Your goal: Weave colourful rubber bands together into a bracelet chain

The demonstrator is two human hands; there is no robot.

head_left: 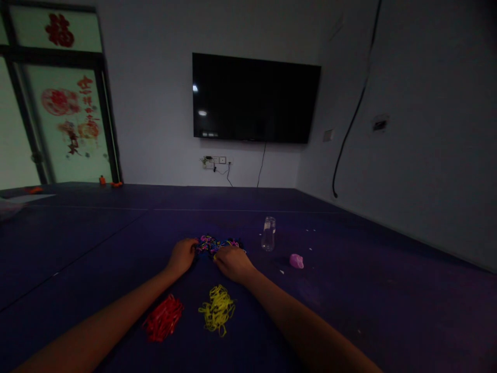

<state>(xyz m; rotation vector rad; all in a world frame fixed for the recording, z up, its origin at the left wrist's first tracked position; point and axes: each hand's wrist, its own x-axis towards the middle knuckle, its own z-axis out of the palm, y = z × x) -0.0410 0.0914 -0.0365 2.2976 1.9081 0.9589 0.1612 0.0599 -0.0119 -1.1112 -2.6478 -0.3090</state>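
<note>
A loose pile of mixed rubber bands, in blue, pink, black and other colours, lies on the dark purple surface between my hands. My left hand rests against the pile's left edge; its fingertips are too dark to make out. Over the pile's right front, my right hand has its fingers bent together, with a bit of yellow band at their tips. Nearer to me, a heap of yellow rubber bands lies between my forearms. A heap of red rubber bands is left of it, close to my left forearm.
A clear, open-topped bottle stands right of the pile. In front of it lies a pink crumpled lump, with small white scraps around. Small orange objects lie at the far left. A television hangs on the wall.
</note>
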